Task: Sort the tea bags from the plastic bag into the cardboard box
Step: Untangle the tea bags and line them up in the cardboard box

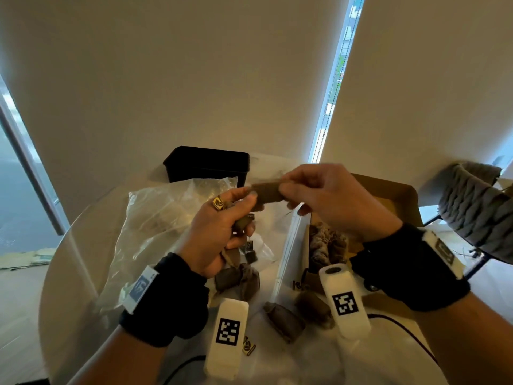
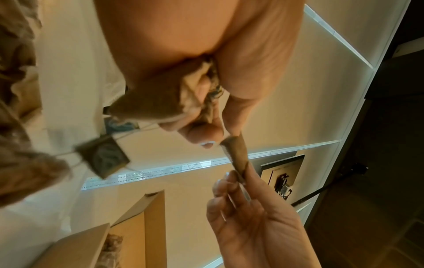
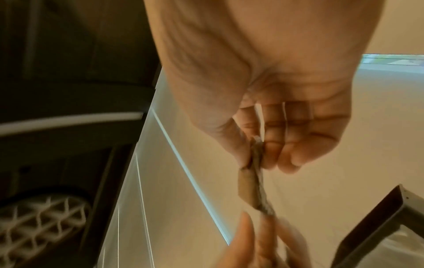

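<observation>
Brown tea bag (image 1: 267,193) is pinched between both my hands above the surface (image 1: 277,362): right hand (image 1: 330,201) grips one end, left hand (image 1: 222,232) the other, clutching more bags. Box (image 1: 399,195) lies right, plastic bag (image 1: 155,218) left.

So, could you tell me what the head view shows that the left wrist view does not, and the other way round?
Only the head view shows the plastic bag, the black container and the loose tea bags on the table. Only the left wrist view shows the crumpled tea bags bunched in the left hand's palm and a tag dangling on its string. Both show the tea bag pinched between the left hand and the right hand, and the cardboard box.
</observation>
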Action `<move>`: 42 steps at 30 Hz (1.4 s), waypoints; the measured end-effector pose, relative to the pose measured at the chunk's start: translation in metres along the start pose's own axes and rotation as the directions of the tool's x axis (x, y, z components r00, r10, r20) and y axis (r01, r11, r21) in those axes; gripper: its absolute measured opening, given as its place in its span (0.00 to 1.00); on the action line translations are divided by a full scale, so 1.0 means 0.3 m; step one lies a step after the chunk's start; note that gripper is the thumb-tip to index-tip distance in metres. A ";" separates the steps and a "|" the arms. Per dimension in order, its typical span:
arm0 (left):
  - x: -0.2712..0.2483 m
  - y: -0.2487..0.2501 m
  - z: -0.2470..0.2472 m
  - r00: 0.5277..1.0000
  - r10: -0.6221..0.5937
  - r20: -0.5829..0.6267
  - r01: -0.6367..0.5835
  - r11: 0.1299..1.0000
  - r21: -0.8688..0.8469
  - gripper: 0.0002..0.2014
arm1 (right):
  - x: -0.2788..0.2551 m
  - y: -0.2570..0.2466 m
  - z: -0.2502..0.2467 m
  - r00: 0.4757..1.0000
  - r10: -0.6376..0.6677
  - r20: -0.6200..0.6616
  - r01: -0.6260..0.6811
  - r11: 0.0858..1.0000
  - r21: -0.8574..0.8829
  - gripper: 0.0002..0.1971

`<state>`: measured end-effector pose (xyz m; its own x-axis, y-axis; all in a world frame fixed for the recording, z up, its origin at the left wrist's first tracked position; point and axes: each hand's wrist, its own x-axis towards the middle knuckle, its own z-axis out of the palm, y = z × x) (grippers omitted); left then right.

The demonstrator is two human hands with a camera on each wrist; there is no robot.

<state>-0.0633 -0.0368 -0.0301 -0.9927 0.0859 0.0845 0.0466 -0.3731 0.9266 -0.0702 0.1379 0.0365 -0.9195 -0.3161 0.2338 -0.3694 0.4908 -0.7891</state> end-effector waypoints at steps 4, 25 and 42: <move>0.003 0.012 -0.022 0.999 -0.011 -0.046 0.013 1.000 0.028 0.13 | -0.005 0.003 -0.037 0.989 0.123 -0.088 -0.065 0.872 0.485 0.08; 0.048 0.011 -0.074 0.981 0.013 -0.192 0.013 0.991 0.133 0.07 | -0.034 0.202 -0.077 0.999 0.024 0.049 -0.053 0.634 0.772 0.13; 0.018 -0.020 -0.024 0.994 0.053 -0.091 -0.033 0.977 0.209 0.10 | -0.048 0.130 0.054 0.998 -0.053 -0.037 0.063 0.926 0.373 0.02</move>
<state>-0.0697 -0.0408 -0.0378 -0.9948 -0.0184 0.0998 0.1015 -0.1741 0.9795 -0.0691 0.1485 -0.0068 -0.9030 -0.3112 0.2961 -0.3497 0.1320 -0.9275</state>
